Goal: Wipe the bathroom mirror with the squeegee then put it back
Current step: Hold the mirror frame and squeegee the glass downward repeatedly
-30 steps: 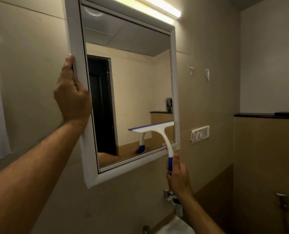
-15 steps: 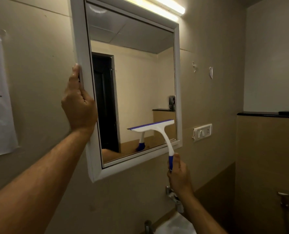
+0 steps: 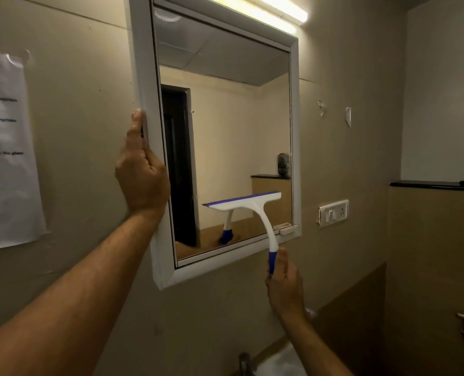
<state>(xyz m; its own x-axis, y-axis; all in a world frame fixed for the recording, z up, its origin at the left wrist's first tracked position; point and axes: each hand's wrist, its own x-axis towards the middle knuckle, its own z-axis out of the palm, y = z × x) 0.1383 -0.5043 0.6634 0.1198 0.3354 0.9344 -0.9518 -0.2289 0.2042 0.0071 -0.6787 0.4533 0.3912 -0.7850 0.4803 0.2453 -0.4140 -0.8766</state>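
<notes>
A white-framed mirror [image 3: 295,131] hangs on the beige wall. My left hand [image 3: 141,175] grips its left frame edge at mid height. A white squeegee [image 3: 255,206] with a blue blade strip and a blue handle end is pressed against the lower right part of the glass, its blade roughly level. My right hand [image 3: 283,280] is closed around the blue handle just below the mirror's bottom frame. The glass reflects the squeegee, a dark doorway and a ledge.
A lit tube light [image 3: 277,9] runs above the mirror. A paper sheet [image 3: 5,147] is stuck on the wall at left. A switch plate [image 3: 334,213] is to the right of the mirror, a black-topped ledge [image 3: 434,185] further right. A tap [image 3: 244,360] and basin [image 3: 285,362] lie below.
The view has shifted, so the mirror sits lower and further right in frame. The squeegee stays at the lower right of the glass, with both hands keeping their grips.
</notes>
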